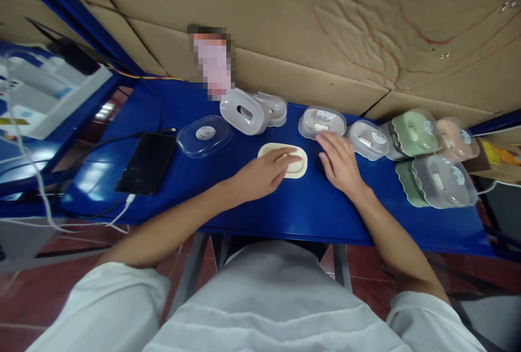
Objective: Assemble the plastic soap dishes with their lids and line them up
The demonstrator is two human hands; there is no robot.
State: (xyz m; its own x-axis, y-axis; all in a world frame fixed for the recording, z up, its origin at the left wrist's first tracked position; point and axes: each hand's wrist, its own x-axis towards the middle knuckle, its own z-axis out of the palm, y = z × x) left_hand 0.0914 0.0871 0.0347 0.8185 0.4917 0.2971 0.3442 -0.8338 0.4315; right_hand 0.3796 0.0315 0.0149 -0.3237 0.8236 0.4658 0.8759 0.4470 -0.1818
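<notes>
My left hand (266, 170) lies over a cream oval piece (302, 172) with a raised inner rim, flat on the blue table. Its fingers are stretched out across the piece and cover much of it. Further right, my right hand (341, 162) is held with fingers spread and nothing seen in them. Its fingertips are at the front edge of a grey soap-box-like container (313, 130) with a clear lid, a round sticker and a pale bar on top; whether they touch it I cannot tell. Beside that hand stands a similar container (368, 140).
A loose clear lid (203, 138) and a grey tray with an oval slot (244, 113) sit at back left. A black phone (146, 163) with cables lies left. Green (415, 132), pink (456, 138) and grey (445, 181) lidded containers cluster right. Cardboard (285, 21) walls the back.
</notes>
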